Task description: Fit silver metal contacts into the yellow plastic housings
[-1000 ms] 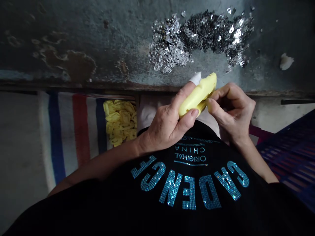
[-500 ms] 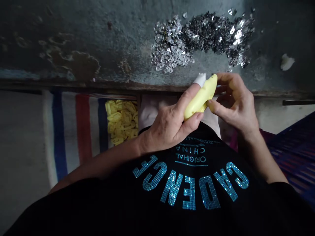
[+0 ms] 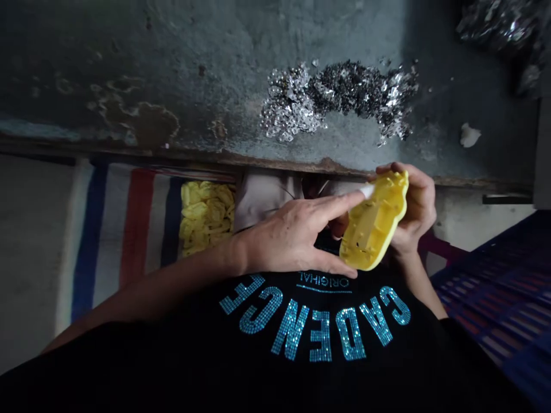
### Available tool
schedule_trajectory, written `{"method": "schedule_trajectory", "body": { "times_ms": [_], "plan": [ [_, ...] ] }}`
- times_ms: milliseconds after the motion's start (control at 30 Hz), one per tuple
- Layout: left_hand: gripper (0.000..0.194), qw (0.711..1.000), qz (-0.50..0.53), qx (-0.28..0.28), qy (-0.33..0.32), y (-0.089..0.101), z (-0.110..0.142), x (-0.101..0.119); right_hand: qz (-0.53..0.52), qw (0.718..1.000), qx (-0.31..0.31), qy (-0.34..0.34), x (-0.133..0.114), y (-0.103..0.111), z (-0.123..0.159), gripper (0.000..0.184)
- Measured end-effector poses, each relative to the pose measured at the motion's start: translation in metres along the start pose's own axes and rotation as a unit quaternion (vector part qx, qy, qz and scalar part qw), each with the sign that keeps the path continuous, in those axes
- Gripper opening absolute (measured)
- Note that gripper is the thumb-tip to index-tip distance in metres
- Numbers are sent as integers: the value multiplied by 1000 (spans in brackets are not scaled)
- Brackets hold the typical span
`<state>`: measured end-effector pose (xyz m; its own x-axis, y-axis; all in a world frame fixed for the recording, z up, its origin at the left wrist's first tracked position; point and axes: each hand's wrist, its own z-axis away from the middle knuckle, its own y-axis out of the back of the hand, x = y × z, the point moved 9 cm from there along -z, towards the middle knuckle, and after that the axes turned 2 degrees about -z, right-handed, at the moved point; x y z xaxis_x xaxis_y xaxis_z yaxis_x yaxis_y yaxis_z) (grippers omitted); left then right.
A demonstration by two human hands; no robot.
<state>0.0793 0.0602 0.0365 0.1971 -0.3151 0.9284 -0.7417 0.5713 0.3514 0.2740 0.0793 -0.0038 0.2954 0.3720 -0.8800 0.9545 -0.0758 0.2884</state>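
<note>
A yellow plastic shell (image 3: 374,223) is held over my lap, just off the table's front edge. Its hollow inner side, with small pegs and ribs, faces up towards me. My left hand (image 3: 297,235) grips it from the left, with a white-wrapped fingertip at its upper edge and another digit at its lower end. Behind it and to the right, my right hand (image 3: 415,206) is closed around the shell, its fingers partly hidden. Beyond both hands, a pile of small shiny metal pieces (image 3: 344,89) lies on the table.
The worn grey metal table (image 3: 232,74) spans the far side. A white scrap (image 3: 469,135) and a larger shiny heap (image 3: 508,26) are on its right. A striped sack (image 3: 140,218) with yellow pieces (image 3: 206,215) stands at left, a blue crate (image 3: 491,298) at right.
The shell has turned from its smooth outer side to its hollow side and moved lower and slightly right. My right hand has gone from its edge to behind it. The camera view has shifted.
</note>
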Motion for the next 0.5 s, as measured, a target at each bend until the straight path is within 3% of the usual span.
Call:
{"method": "schedule_trajectory", "body": {
  "times_ms": [200, 300, 400, 500],
  "plan": [
    [80, 997, -27, 26, -61, 1, -3, 11, -13, 1000, 4, 16, -2, 5, 1, 72],
    [59, 994, -16, 40, -97, 7, -1, 14, 12, 1000, 3, 5, 0, 1, 1, 70],
    [38, 989, -31, 68, -132, 18, 3, 15, -35, 999, 20, 7, -2, -4, -3, 67],
    [52, 986, -38, 119, -109, 34, 8, 3, -84, 995, 9, -60, 7, -19, -12, 60]
  ]
}}
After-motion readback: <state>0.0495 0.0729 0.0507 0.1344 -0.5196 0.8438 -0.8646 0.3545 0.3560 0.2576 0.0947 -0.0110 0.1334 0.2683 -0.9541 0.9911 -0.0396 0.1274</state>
